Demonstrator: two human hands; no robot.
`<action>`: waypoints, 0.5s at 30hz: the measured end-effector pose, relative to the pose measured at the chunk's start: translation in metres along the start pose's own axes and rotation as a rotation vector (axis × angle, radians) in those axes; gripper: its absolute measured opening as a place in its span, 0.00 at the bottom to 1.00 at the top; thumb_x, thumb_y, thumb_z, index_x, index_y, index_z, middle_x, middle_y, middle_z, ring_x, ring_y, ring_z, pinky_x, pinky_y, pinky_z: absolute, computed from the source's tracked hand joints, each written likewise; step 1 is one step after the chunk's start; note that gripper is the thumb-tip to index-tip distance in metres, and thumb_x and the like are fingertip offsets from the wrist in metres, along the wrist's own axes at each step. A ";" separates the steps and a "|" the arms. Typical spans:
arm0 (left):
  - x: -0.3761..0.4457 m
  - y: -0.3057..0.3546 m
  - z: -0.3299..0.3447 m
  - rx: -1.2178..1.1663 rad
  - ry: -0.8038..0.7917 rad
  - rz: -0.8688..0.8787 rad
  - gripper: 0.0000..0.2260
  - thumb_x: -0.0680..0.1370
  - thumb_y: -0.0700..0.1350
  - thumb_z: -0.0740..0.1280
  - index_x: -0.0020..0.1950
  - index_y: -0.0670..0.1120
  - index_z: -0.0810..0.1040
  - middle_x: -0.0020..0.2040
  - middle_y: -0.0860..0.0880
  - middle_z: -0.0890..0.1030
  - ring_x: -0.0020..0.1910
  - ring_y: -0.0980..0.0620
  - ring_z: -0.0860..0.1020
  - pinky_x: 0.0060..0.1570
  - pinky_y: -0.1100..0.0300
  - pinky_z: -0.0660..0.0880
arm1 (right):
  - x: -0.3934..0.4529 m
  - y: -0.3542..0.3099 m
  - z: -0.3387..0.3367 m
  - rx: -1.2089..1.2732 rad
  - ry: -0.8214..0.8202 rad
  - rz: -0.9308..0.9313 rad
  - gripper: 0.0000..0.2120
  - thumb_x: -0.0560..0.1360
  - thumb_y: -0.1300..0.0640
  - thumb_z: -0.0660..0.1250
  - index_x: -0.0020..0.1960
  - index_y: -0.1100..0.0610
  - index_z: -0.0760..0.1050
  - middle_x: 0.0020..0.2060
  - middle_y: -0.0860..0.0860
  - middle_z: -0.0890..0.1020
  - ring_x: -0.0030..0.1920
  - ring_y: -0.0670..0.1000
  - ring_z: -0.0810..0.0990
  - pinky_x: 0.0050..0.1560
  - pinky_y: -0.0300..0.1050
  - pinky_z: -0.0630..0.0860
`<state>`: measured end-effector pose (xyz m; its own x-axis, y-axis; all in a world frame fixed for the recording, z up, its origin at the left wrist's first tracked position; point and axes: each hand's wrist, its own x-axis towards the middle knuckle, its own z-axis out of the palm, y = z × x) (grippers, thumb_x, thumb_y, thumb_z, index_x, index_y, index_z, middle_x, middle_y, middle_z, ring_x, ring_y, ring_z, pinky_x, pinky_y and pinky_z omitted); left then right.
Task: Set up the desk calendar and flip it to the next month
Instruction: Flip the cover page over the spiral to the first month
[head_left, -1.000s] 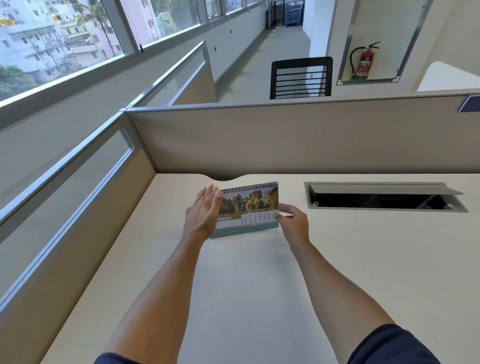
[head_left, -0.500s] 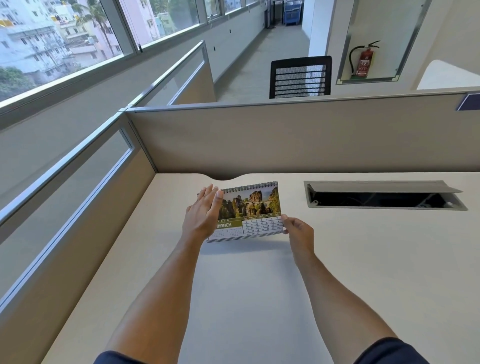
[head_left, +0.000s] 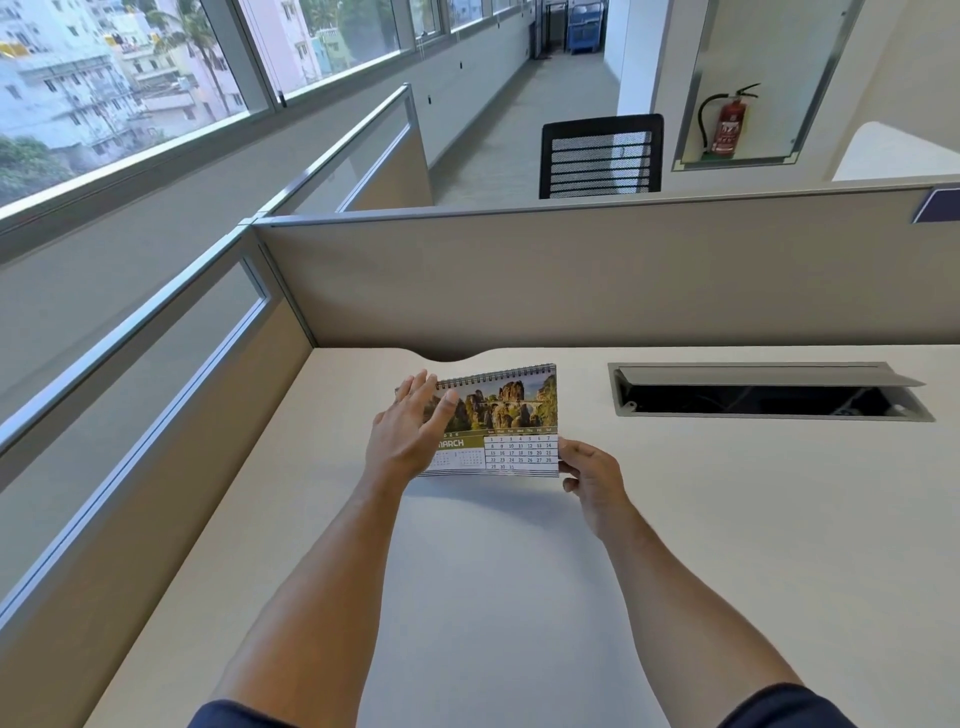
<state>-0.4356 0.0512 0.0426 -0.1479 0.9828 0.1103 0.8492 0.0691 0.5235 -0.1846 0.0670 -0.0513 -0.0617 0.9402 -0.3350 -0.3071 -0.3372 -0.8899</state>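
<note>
A spiral-bound desk calendar (head_left: 511, 421) stands on the pale desk (head_left: 519, 597) near its back edge, showing a MARCH page with a rocky landscape photo. That page is lifted away from the base at its bottom edge. My right hand (head_left: 592, 475) pinches the page's lower right corner. My left hand (head_left: 408, 428) rests flat, fingers spread, against the calendar's left side and covers part of the page. The calendar's base is hidden behind the raised page.
An open cable hatch (head_left: 769, 392) is sunk into the desk to the right of the calendar. Beige partitions (head_left: 571, 280) wall the desk at the back and left. A black mesh chair (head_left: 600, 156) and a fire extinguisher (head_left: 727, 124) lie beyond.
My right hand has pulled the bottom of the March page up and towards me, away from the base. The left hand has stayed against the calendar's left side.
</note>
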 end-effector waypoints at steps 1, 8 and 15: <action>0.000 0.000 0.001 0.017 -0.008 0.003 0.36 0.79 0.70 0.46 0.82 0.52 0.59 0.83 0.52 0.56 0.82 0.54 0.51 0.76 0.43 0.54 | -0.001 0.000 0.001 -0.001 -0.007 -0.007 0.07 0.78 0.60 0.70 0.45 0.57 0.87 0.43 0.55 0.88 0.38 0.50 0.77 0.33 0.42 0.63; -0.005 0.003 0.008 0.197 0.037 0.042 0.42 0.77 0.71 0.58 0.82 0.47 0.56 0.83 0.48 0.55 0.82 0.51 0.50 0.76 0.45 0.54 | -0.005 -0.002 0.008 -0.003 0.030 -0.033 0.13 0.76 0.65 0.67 0.42 0.54 0.88 0.39 0.56 0.88 0.34 0.50 0.75 0.32 0.42 0.65; -0.006 0.006 0.008 0.232 -0.007 0.030 0.48 0.72 0.75 0.60 0.83 0.46 0.53 0.84 0.48 0.53 0.83 0.49 0.48 0.76 0.41 0.53 | -0.006 -0.004 0.002 0.070 0.035 -0.011 0.16 0.77 0.46 0.70 0.44 0.58 0.87 0.43 0.60 0.87 0.38 0.53 0.77 0.34 0.46 0.65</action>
<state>-0.4256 0.0475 0.0389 -0.1177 0.9862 0.1165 0.9473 0.0763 0.3112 -0.1850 0.0625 -0.0448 -0.0250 0.9411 -0.3372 -0.3737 -0.3216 -0.8700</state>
